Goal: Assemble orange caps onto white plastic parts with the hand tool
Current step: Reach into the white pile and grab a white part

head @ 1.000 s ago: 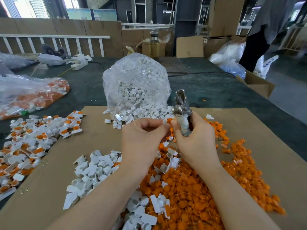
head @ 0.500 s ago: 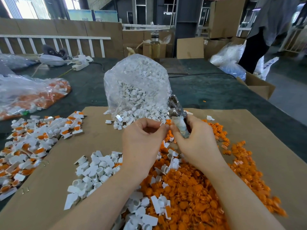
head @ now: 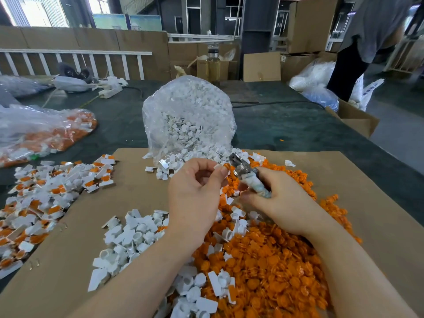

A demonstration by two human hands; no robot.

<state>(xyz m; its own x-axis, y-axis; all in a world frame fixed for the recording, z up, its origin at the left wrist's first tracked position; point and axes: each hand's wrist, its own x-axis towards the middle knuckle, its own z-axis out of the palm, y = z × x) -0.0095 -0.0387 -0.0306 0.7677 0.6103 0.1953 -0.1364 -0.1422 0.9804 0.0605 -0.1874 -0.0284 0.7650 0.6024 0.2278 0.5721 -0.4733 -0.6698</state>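
Pinching a small white plastic part with an orange cap seated on it (head: 224,167) between thumb and forefinger, the left hand (head: 195,198) holds the piece just left of the metal head of the hand tool with the pale wrapped handle (head: 250,180). The right hand (head: 280,203) has its fingers curled round that handle. The tool's long axis runs from the right palm up and leftward, so its head points at the capped piece, nearly touching it; whether the jaws already bite on it is too small to tell. The left hand is the nearer one to the piece, and the coming press likely depends on feeding it rightward into the head.

Loose orange caps (head: 270,260) lie heaped beneath and right of both hands, loose white parts (head: 135,237) left of the left forearm.

Compared with a second ago, the tool has tipped from nearly upright to slanting left, and the left fingers have opened out around the piece.
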